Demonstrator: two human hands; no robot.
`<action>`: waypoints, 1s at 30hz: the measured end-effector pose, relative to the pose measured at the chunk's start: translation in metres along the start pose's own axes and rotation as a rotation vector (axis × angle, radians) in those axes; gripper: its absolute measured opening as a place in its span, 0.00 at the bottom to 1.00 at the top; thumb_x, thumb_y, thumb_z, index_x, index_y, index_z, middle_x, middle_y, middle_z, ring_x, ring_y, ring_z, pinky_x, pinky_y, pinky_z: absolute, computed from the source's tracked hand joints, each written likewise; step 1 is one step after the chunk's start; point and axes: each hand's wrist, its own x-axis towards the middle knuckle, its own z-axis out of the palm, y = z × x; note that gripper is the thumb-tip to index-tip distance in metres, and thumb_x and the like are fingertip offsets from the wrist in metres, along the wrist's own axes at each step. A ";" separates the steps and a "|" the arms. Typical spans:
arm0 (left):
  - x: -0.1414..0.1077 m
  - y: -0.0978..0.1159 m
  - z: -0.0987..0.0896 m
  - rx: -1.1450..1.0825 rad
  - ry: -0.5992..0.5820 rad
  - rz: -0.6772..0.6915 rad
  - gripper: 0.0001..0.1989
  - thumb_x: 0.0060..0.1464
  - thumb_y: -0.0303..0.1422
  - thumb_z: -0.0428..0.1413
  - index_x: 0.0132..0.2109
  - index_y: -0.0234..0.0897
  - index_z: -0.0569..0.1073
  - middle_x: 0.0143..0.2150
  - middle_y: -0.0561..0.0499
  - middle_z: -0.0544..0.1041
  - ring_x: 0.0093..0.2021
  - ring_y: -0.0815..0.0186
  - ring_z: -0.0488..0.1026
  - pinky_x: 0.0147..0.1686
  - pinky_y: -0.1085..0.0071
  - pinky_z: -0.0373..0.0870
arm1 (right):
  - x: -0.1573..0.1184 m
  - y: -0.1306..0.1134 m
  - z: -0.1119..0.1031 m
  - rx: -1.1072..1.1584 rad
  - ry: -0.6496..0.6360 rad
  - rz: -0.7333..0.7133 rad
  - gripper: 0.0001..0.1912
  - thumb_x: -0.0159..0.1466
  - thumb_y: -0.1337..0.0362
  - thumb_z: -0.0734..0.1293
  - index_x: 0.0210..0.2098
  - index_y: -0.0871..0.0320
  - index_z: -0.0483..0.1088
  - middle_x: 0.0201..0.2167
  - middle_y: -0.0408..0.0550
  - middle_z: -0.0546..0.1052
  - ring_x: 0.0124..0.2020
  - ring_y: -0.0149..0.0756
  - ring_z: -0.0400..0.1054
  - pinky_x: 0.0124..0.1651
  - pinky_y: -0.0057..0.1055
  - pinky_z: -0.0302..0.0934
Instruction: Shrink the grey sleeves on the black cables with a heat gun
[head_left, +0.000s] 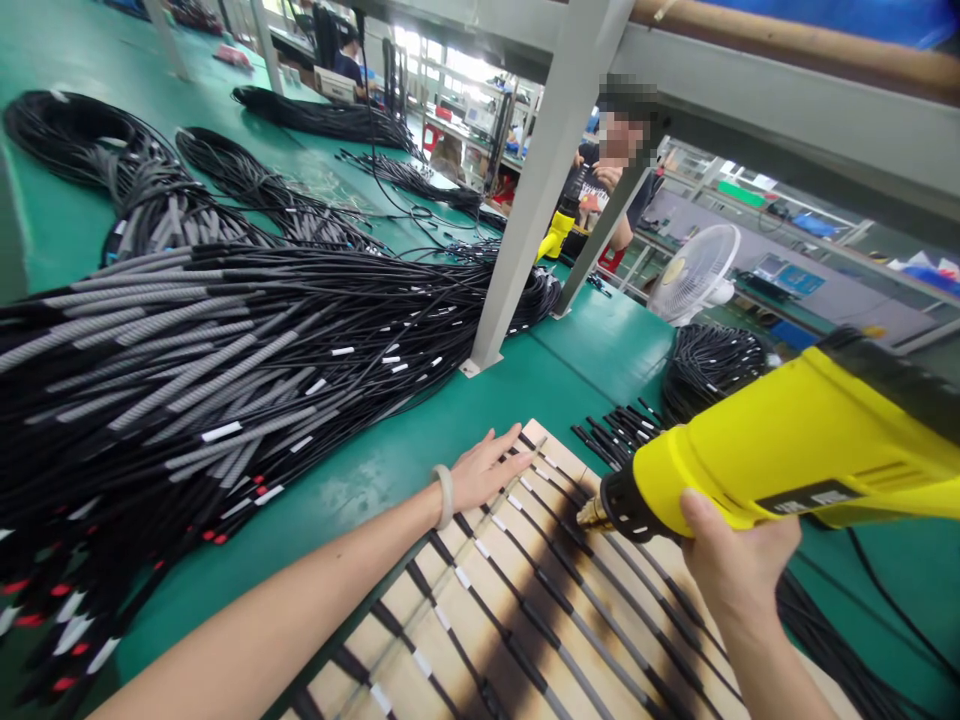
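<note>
My right hand is wrapped round a yellow heat gun. The gun's metal nozzle points left, close above a light wooden board with scorched dark bands. Black cables with white labels and grey sleeves lie side by side across the board. My left hand, with a pale bangle at the wrist, rests at the board's far left edge, fingers stretched over the cable ends and a thin rod laid across them.
A large heap of black cables covers the green table at left. A metal post stands beyond the board. Coiled cables, a white fan and a person near another yellow tool are farther back.
</note>
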 end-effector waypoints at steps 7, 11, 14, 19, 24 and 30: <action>0.001 0.000 0.000 0.001 -0.005 0.014 0.42 0.52 0.60 0.33 0.65 0.36 0.47 0.66 0.51 0.49 0.66 0.53 0.40 0.65 0.58 0.36 | 0.003 0.005 0.001 -0.031 -0.008 -0.011 0.28 0.41 0.63 0.76 0.40 0.63 0.69 0.39 0.55 0.74 0.41 0.49 0.70 0.46 0.52 0.64; 0.000 0.002 -0.001 -0.004 -0.008 -0.004 0.44 0.51 0.61 0.33 0.65 0.33 0.47 0.66 0.49 0.48 0.66 0.51 0.38 0.64 0.56 0.38 | 0.007 0.010 0.001 -0.013 -0.031 0.006 0.26 0.42 0.63 0.76 0.40 0.63 0.69 0.36 0.54 0.75 0.37 0.47 0.71 0.44 0.51 0.64; -0.001 0.002 0.000 -0.011 -0.001 -0.008 0.44 0.51 0.61 0.33 0.65 0.34 0.47 0.66 0.49 0.49 0.66 0.50 0.38 0.64 0.55 0.38 | 0.007 0.010 0.002 -0.015 -0.036 0.002 0.26 0.42 0.63 0.76 0.39 0.63 0.70 0.36 0.53 0.75 0.37 0.47 0.71 0.45 0.52 0.64; -0.001 0.001 0.000 -0.006 -0.006 -0.017 0.43 0.51 0.61 0.34 0.65 0.37 0.47 0.66 0.51 0.48 0.66 0.50 0.37 0.63 0.55 0.40 | 0.007 0.011 0.002 -0.009 -0.048 0.012 0.26 0.41 0.63 0.76 0.39 0.63 0.70 0.37 0.54 0.75 0.37 0.47 0.71 0.44 0.52 0.64; -0.002 0.003 -0.001 -0.008 -0.009 -0.014 0.45 0.50 0.61 0.33 0.65 0.34 0.47 0.66 0.49 0.47 0.66 0.50 0.37 0.64 0.56 0.38 | 0.005 0.008 0.004 -0.012 -0.043 0.001 0.29 0.41 0.63 0.76 0.42 0.63 0.69 0.39 0.55 0.75 0.39 0.48 0.71 0.45 0.51 0.64; -0.002 0.003 -0.001 -0.033 0.000 -0.005 0.42 0.51 0.60 0.35 0.65 0.37 0.48 0.65 0.50 0.54 0.66 0.51 0.39 0.64 0.53 0.38 | -0.004 -0.001 0.006 -0.004 -0.053 0.018 0.30 0.41 0.64 0.76 0.43 0.62 0.69 0.40 0.55 0.74 0.40 0.47 0.70 0.45 0.49 0.64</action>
